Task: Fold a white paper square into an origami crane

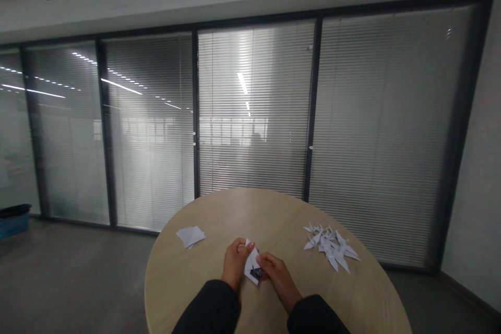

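A folded piece of white paper (251,266) with a dark printed patch is held between both hands over the near middle of the table. My left hand (235,261) grips its left side, thumb on top near the upper corner. On the right edge, my right hand (276,273) pinches the paper with thumb and fingers, close to the dark patch. Some fingertips are hidden behind the sheet. A small stack of flat white paper sheets (191,236) lies to the left of my hands. Over to the right is a pile of pointed folded paper shapes (332,246), which look like paper cranes.
The round wooden table (250,203) has its curved far edge close to a glass partition with blinds (254,156). A blue bin with a dark liner (14,222) stands on the floor at the far left. A white wall (475,167) is at the right.
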Tool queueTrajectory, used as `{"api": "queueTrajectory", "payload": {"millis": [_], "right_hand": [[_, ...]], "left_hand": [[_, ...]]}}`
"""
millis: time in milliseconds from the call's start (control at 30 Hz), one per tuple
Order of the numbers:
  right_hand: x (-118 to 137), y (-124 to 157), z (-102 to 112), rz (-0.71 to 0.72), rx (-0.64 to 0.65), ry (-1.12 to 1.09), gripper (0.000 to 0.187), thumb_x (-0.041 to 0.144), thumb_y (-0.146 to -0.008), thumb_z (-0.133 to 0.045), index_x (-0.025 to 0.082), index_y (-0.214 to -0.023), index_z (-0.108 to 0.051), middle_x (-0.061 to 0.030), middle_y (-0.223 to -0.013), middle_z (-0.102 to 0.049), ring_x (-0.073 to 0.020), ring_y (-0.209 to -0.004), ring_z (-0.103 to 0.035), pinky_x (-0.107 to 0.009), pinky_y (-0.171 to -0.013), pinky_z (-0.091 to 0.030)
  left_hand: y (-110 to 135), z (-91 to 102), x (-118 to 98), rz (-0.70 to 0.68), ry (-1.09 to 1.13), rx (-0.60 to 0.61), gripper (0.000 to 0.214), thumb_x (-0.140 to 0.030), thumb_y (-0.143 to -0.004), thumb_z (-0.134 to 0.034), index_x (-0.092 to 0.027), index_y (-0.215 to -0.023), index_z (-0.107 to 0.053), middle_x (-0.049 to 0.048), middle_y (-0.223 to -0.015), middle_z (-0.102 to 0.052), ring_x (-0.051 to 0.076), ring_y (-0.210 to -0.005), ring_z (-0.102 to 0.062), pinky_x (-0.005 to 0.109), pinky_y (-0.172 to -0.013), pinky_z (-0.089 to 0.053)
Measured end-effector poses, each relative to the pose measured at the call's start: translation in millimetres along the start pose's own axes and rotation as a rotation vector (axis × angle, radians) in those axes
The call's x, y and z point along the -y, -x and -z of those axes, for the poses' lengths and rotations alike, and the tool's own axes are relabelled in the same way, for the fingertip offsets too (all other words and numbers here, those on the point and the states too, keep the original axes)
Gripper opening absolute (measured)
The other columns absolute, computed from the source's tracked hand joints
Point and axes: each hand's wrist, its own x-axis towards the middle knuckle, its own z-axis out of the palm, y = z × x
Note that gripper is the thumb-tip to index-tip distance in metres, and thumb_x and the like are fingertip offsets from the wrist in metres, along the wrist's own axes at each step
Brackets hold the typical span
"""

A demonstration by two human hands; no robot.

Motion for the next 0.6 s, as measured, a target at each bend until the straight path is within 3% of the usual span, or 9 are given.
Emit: {"api": "queueTrajectory", "payload": {"millis": [300, 600], "right_hand": [[5.3, 3.9, -1.4, 0.003, -0.002, 0.038, 0.050, 0.064, -0.058, -0.067, 0.015, -0.065, -0.062, -0.0028, -0.061, -0.065, -0.0190, -0.060, -0.062, -0.028, -0.059, -0.046], [5.2, 5.1, -7.7, -0.009, 0.088, -0.015, 0.047, 0.058, -0.059, -0.070, 0.013, -0.071, -0.067, -0.0017, -0.060, -0.064, -0.0157, -0.055, -0.058, -0.024, -0.052, -0.041]], "left_hand": [[3.2, -2.4, 0.5, -0.070, -0.059, -0.028, 0.039, -0.051, -0.058, -0.074, -0.016, -0.063, -0.055, 0.0031, -0.053, -0.065, 0.014, -0.045, -0.057, 0.022, -0.043, -0.040], [5.6, -2.4, -2.8, -0.114, -0.195, -0.070, 0.032, -0.045, -0.061, -0.072, -0.018, -0.059, -0.054, -0.0012, -0.047, -0.059, 0.013, -0.044, -0.053, 0.021, -0.042, -0.034]]}}
